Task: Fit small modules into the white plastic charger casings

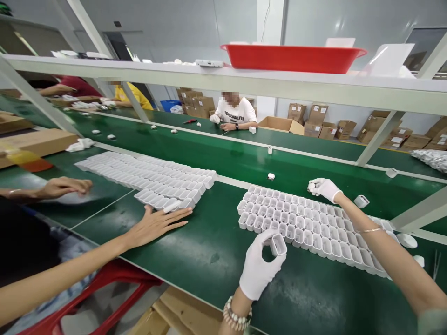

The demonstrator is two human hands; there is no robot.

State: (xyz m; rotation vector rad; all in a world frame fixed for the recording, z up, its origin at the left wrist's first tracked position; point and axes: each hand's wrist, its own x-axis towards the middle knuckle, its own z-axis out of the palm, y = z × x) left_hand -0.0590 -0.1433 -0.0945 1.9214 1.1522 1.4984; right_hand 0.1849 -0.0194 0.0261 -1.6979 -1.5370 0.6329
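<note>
My left hand point(257, 270), in a white glove, is closed around a small white open-topped plastic case point(279, 244). It is held tilted at the front edge of a block of similar white cases point(316, 229), set out in rows on the green table. My right hand point(326, 189), also gloved, reaches past the far side of that block over the green conveyor belt. Its fingertips pinch a small white rounded piece point(311, 187), partly hidden by the fingers. Just right of this hand, another white case point(362, 201) lies on its side.
A co-worker's bare hand point(159, 225) touches a second block of white cases point(153, 174) at left. One white piece point(271, 176) lies on the belt. A shelf with a red tray point(293, 59) spans above; its post point(419, 207) stands at right.
</note>
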